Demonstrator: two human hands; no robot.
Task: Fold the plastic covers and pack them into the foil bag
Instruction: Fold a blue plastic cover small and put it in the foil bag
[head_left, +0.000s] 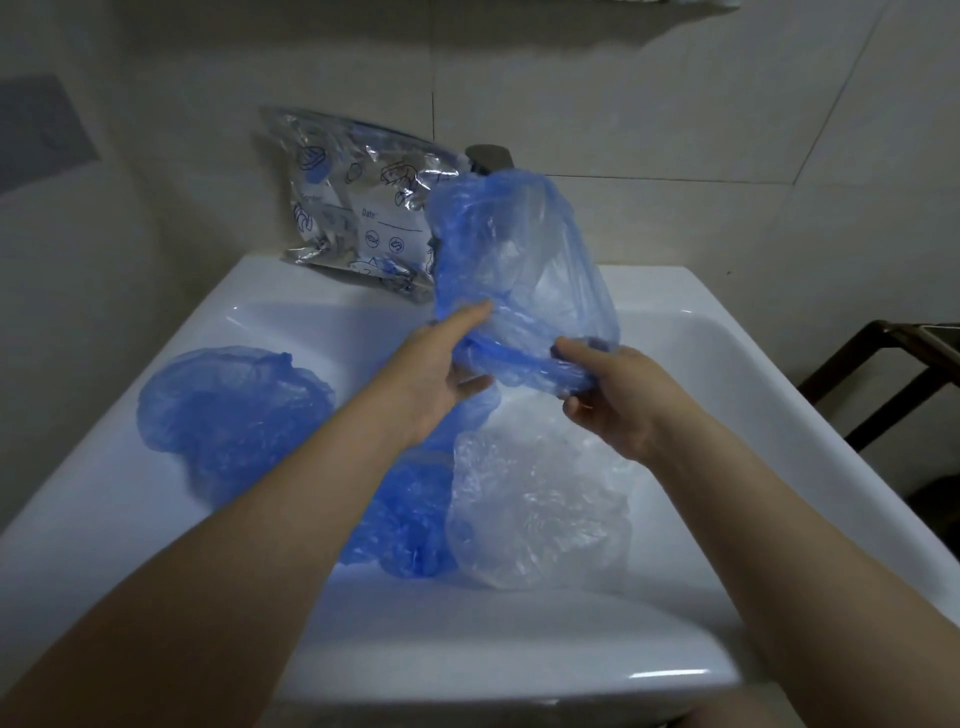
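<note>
The thin film looked slippery and springy, so a fold could likely spring open once released, and the loose covers lying in the sink (156, 530) could slide toward the drain or cling together when picked up.

Near the sink's left edge lay a blue cover (234, 405), well apart from both hands. The foil bag (353, 208) leaned against the wall at the back rim, beyond the hands. The left hand (441, 364) pinched the lower left edge of the held blue cover (524, 260), thumb on top and fingers beneath. That cover stood up above and between the hands. The right hand (608, 395) gripped its gathered rim, fingers curled round it. Below the hands, a clear cover (540, 509) rested in the basin, touching another blue one (405, 525).
</note>
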